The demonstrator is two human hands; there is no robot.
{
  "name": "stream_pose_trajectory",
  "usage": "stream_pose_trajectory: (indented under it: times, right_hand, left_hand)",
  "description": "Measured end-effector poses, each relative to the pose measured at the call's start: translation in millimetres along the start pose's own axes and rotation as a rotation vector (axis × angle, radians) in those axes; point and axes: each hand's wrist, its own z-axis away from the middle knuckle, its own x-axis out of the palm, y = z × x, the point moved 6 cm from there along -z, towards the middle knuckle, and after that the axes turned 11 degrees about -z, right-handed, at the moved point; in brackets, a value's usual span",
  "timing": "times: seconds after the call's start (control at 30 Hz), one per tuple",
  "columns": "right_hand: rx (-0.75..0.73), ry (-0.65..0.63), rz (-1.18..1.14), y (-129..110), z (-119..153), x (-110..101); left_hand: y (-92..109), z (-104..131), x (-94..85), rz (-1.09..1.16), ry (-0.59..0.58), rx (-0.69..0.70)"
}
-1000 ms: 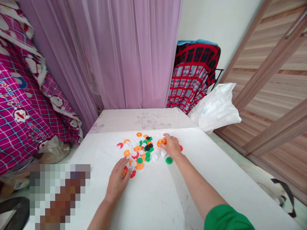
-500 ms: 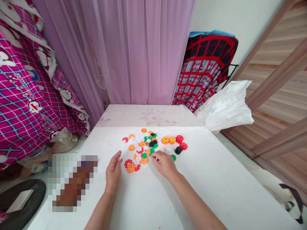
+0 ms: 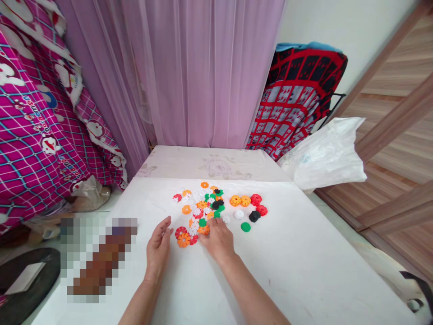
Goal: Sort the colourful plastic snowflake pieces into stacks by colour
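A loose heap of notched plastic snowflake discs (image 3: 196,211) in orange, white, green, red and black lies on the white table. My left hand (image 3: 158,243) hovers beside the heap's near left side, fingers loosely stretched and holding nothing. At the near right edge of the heap is my right hand (image 3: 218,237), its fingers bent down against an orange disc (image 3: 204,230); what lies between the fingertips is hidden. Right of the heap sit separate groups by colour: orange discs (image 3: 240,201), red discs (image 3: 259,204), a white group (image 3: 239,215), black discs (image 3: 255,216) and a green disc (image 3: 245,227).
The white tabletop (image 3: 291,262) reaches back to a flowered cloth (image 3: 182,162) before a purple curtain (image 3: 199,76). A white plastic bag (image 3: 324,153) hangs by the far right corner. Pink patterned fabric (image 3: 37,117) is at left, wooden doors (image 3: 389,135) at right.
My right hand has moved left and slightly nearer, from a pinch by the heap's right edge onto the orange disc. The white and green pieces at right now show fully. My left hand barely moved.
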Motion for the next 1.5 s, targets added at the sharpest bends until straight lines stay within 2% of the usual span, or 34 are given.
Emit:
stream_pose_trajectory:
  times: [0.17, 0.37, 0.47, 0.63, 0.73, 0.9, 1.1, 1.27, 1.37, 1.5]
  right_hand:
    - [0.004, -0.004, -0.034, 6.6, 4.5, -9.3]
    - [-0.002, 0.053, 0.023, 27.4, 1.2, -48.8]
    - [-0.025, 0.068, -0.018, 35.4, -5.6, -58.9]
    - [-0.110, -0.023, -0.205, 37.1, -0.7, -45.6]
    - [-0.134, 0.036, -0.259, 43.3, 10.6, -42.5]
    - [-0.041, 0.112, -0.157, 57.7, 23.8, -35.8]
    - [0.061, 0.087, 0.067, 51.2, 32.5, -24.4]
    - [0.024, 0.134, 0.034, 53.3, 42.5, -20.7]
    - [0.051, 0.175, -0.004, 57.8, 44.8, -22.4]
    - [0.091, 0.123, 0.031, 54.9, 39.2, -24.4]
  left_hand:
    - [5.6, 1.5, -0.2, 0.014, -0.002, -0.006]
    - [7.6, 2.6, 0.0, -0.010, -0.029, -0.031]
    - [5.2, 1.2, -0.5, -0.033, -0.028, -0.032]
    - [3.4, 0.6, -0.9, -0.054, -0.029, -0.034]
    - [4.9, 1.9, -0.2, -0.030, -0.040, -0.034]
    - [7.7, 2.7, 0.7, -0.036, -0.043, -0.035]
    - [7.2, 1.8, 2.4, -0.054, -0.060, -0.031]
    - [4.3, -1.5, 4.7, -0.069, -0.054, 0.014]
    - [3.0, -3.9, 8.3, -0.081, -0.060, 0.018]
    - [2.7, -6.2, 11.9, -0.094, -0.067, 0.014]
